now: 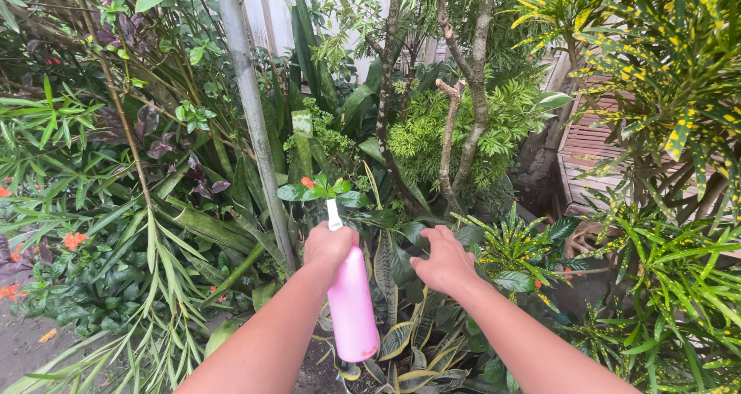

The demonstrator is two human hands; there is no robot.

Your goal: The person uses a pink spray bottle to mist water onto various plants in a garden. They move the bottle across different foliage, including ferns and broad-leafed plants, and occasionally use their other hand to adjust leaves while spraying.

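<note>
Two bare forearms enter from the lower edge of the head view, each uncovered from elbow to wrist: no sleeve, glove, watch, bracelet or ring shows. Left hand (329,247): back of the hand and knuckles toward the camera. Right hand (443,261): back of the hand visible, fingers partly hidden among leaves. Nails cannot be made out.

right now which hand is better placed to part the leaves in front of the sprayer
Right. The right hand is empty and already touching the dark leaves beside the nozzle. The left hand is wrapped round the pink spray bottle, so it is not free.
</note>
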